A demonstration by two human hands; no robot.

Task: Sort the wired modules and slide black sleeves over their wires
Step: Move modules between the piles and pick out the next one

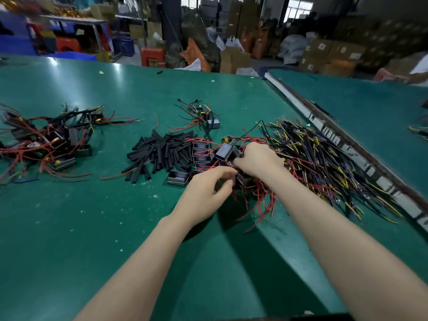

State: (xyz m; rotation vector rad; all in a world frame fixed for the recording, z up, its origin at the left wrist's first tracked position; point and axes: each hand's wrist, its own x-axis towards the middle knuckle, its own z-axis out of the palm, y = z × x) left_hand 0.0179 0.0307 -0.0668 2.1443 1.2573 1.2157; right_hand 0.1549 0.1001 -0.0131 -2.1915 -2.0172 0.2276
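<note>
Far left on the green table (69, 228), you've got a tangle of modules with red wires (46, 147), many wires already wearing black sleeving. Moving in, the heap of loose black sleeves (159, 154) lies mid-table, most with their long axes running toward and away from you, just left of both hands. That's the relation that matters: the sleeves sit to your left, and your left hand (206, 193) is the nearer one, so my call is it makes the reach.

That left hand is palm-down, fingers (222, 172) curled into the red wires (254, 198) below the black modules (201, 151); whether they pinch a wire, I cannot tell. Your right hand (257, 158) is knuckles-up, fingers tucked under and buried in the same cluster, beside 1 tilted black module (223, 151); its grip is hidden too. Right of that sprawls the big pile of black, yellow and purple wires (324, 163), reaching the table's edge strip (347, 147).
</note>
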